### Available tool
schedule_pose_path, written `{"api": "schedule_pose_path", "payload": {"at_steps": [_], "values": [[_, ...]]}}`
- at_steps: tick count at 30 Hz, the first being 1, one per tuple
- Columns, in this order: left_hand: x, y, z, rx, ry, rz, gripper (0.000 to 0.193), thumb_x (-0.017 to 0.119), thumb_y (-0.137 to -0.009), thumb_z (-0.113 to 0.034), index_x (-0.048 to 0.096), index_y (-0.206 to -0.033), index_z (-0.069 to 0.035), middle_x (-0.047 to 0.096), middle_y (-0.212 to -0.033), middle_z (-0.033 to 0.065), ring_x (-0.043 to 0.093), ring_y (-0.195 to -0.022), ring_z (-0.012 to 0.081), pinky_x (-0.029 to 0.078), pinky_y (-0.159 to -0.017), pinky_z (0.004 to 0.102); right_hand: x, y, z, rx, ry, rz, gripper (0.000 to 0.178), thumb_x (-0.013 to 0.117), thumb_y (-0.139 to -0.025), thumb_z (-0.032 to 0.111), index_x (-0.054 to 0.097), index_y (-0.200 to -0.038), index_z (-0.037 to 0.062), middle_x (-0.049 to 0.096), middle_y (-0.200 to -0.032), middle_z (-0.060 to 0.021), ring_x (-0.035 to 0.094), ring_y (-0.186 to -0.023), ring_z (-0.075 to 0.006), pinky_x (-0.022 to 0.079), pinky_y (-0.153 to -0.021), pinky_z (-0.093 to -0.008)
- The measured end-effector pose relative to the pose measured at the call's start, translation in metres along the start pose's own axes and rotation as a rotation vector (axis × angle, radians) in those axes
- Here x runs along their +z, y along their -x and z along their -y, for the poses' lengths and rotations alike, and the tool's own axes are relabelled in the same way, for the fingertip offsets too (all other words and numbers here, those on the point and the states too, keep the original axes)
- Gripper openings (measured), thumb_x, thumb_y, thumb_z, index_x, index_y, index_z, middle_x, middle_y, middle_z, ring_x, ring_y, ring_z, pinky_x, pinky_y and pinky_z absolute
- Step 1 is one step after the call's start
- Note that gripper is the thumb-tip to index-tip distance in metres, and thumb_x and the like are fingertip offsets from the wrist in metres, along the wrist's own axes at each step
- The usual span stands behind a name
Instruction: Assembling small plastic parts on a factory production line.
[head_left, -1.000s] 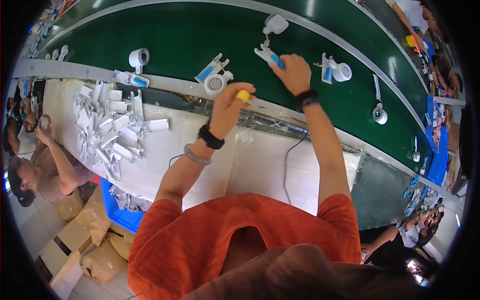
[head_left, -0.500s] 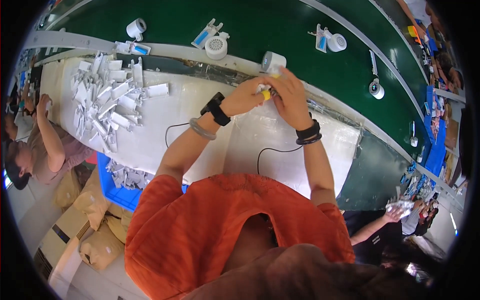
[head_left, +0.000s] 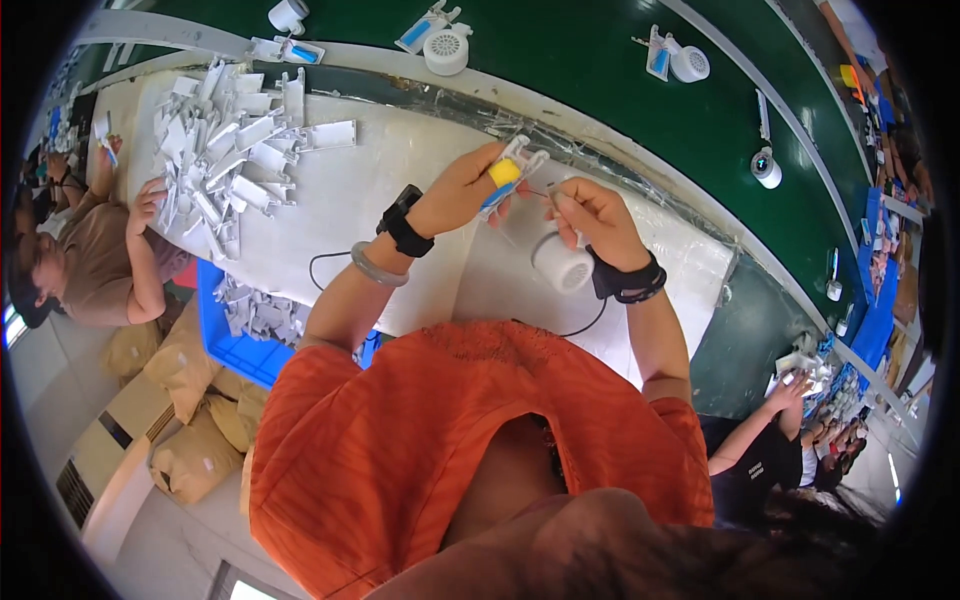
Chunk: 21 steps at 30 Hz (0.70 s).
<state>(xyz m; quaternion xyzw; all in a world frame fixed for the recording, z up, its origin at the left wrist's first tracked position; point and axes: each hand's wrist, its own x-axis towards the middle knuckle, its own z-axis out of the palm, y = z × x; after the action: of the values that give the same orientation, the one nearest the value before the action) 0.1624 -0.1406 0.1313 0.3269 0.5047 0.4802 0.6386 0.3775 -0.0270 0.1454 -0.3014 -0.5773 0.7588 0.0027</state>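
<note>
Looking down from the head camera, I found a white fan head (head_left: 563, 265) nearest, close under the right hand (head_left: 605, 224); whether it hung or rested on the tabletop (head_left: 400, 148), I couldn't tell. The right grip was pinched at a thin wire (head_left: 538, 193), whose tip was too small to make out. Beyond, the left hand (head_left: 460, 195) had its grip closed around a white handle shell (head_left: 524, 158) with a blue insert (head_left: 495, 200), its long axis slanting away and rightward. That shell lay left of the right grip and slightly farther out, the wire spanning the gap; the left hand was nearer to it. Farther left sat a pile of white shells (head_left: 235, 150); past the tabletop, more fan units (head_left: 446, 50) lay on the green belt (head_left: 560, 50).
</note>
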Motion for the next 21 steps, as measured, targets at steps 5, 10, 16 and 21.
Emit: {"api": "schedule_pose_path", "payload": {"at_steps": [5, 10, 16, 21], "values": [[0.015, 0.007, 0.000, 0.198, -0.175, -0.068, 0.023, 0.043, -0.099, -0.009, 0.051, -0.120, -0.003, 0.063, -0.092, 0.0056, 0.056, -0.064, 0.0103, 0.046, -0.056, 0.0240, 0.012, 0.021, 0.006, -0.100, 0.026, 0.015, 0.015, 0.060, -0.094, 0.008, 0.065, -0.105, -0.0004, 0.063, -0.077, -0.0044, 0.055, -0.064, -0.0098, 0.045, -0.062, -0.0250], [0.031, 0.011, -0.007, 0.105, -0.340, -0.121, 0.026, 0.042, -0.097, -0.006, 0.050, -0.122, -0.003, 0.061, -0.090, 0.0054, 0.053, -0.062, 0.0090, 0.045, -0.055, 0.0235, 0.029, 0.024, -0.002, -0.437, 0.908, -0.440, 0.016, 0.064, -0.084, 0.000, 0.065, -0.100, 0.0027, 0.063, -0.073, -0.0109, 0.060, -0.065, -0.0217, 0.048, -0.066, -0.0315], [0.043, 0.005, -0.004, 0.033, 0.053, -0.122, 0.031, 0.044, -0.093, -0.001, 0.049, -0.123, -0.002, 0.061, -0.087, 0.0078, 0.053, -0.060, 0.0097, 0.047, -0.053, 0.0246, 0.040, 0.016, -0.012, -0.735, 0.716, -0.774, 0.020, 0.071, -0.078, -0.002, 0.065, -0.096, 0.0063, 0.064, -0.077, -0.0094, 0.061, -0.076, -0.0303, 0.049, -0.071, -0.0379], [0.048, 0.008, -0.016, 0.031, 0.031, -0.059, 0.038, 0.043, -0.088, -0.001, 0.048, -0.126, -0.001, 0.060, -0.086, 0.0067, 0.053, -0.061, 0.0098, 0.048, -0.055, 0.0245, 0.041, 0.016, -0.007, -0.845, 0.726, -0.737, 0.021, 0.073, -0.078, 0.000, 0.066, -0.096, 0.0054, 0.065, -0.085, -0.0102, 0.061, -0.082, -0.0302, 0.049, -0.076, -0.0378]]}}
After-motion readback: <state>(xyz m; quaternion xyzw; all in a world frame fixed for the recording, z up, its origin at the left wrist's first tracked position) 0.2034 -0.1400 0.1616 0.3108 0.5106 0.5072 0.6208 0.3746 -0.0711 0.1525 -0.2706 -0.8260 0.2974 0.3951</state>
